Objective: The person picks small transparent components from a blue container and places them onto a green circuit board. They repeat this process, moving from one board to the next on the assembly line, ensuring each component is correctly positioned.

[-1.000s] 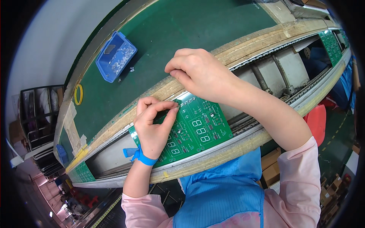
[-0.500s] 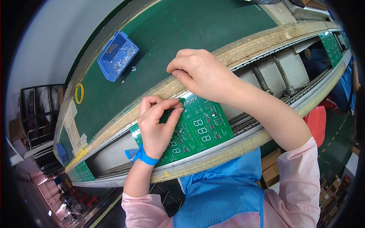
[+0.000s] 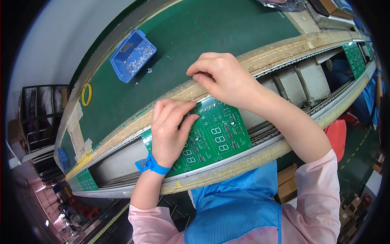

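Observation:
A green circuit board [image 3: 237, 143] printed with white digit outlines lies across the conveyor rails in front of me. Over its left part is my left hand [image 3: 168, 130], a blue strap round the wrist. Its thumb and forefinger are apart near the board's far edge, and I see nothing between them. To its right, my right hand [image 3: 223, 77] hovers above the wooden edge, thumb and forefinger drawn together; what they hold, if anything, is too small to make out. Small black and brown parts stand on the board.
A blue bin [image 3: 118, 65] of small clear parts sits on the green bench, a few loose clear pieces [image 3: 149, 70] beside it. Left of it lies a yellow tape roll [image 3: 86, 94]. Other green boards [image 3: 354, 60] rest on the conveyor at far right and far left.
My left thumb and forefinger have moved apart at the board's far edge. My right hand keeps its pinched shape over the wooden edge. The whole view has shifted slightly.

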The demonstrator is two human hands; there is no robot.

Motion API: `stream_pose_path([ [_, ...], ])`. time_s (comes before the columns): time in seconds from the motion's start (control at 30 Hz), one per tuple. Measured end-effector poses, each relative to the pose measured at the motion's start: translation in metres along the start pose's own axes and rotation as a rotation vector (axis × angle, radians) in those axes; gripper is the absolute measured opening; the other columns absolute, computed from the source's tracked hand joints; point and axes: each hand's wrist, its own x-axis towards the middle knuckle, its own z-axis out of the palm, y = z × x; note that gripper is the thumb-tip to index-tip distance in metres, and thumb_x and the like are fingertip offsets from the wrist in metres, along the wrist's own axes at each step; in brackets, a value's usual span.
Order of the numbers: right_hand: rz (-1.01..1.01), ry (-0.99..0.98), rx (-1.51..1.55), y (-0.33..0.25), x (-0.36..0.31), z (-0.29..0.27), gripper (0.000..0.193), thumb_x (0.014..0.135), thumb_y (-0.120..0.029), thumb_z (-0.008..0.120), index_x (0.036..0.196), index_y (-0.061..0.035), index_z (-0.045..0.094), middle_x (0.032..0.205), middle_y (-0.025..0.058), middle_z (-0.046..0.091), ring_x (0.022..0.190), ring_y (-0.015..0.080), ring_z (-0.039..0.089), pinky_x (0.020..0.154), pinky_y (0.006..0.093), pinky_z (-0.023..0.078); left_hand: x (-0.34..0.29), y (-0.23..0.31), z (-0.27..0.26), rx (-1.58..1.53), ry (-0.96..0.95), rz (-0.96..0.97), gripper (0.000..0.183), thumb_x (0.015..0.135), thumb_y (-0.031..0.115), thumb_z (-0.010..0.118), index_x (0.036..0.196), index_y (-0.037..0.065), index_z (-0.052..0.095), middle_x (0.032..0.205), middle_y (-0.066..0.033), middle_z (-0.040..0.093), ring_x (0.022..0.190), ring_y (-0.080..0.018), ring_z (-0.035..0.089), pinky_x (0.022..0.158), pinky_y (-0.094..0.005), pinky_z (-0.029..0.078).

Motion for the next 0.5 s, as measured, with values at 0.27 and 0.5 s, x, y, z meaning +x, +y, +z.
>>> stream_pose_path([
  [0.27, 0.259, -0.017, 0.241, -0.008, 0.002, -0.007, 0.016, 0.088, -0.006, 0.063, 0.099, 0.0017, 0.072, 0.093, 0.0160, 0.073, 0.084, 0.0249, 0.071, 0.076, 0.0339, 0.056, 0.007, -0.061, -0.033, 0.339, 0.210, -0.113, 0.025, 0.088, 0.005, 0.064, 0.112, 0.004, 0.068, 0.114, -0.0144, 0.063, 0.107, -0.0341, 0.056, 0.092, -0.0439, 0.046],
  [0.5, 0.458, -0.019, 0.515, -0.023, 0.004, -0.013, 0.017, 0.094, -0.003, 0.061, 0.108, 0.0062, 0.064, 0.097, 0.0128, 0.072, 0.085, 0.0139, 0.068, 0.077, 0.0260, 0.055, 0.001, -0.084, -0.031, 0.375, 0.168, -0.169, 0.030, 0.093, 0.009, 0.058, 0.122, 0.005, 0.066, 0.126, -0.0144, 0.060, 0.119, -0.0341, 0.052, 0.099, -0.0447, 0.044],
])
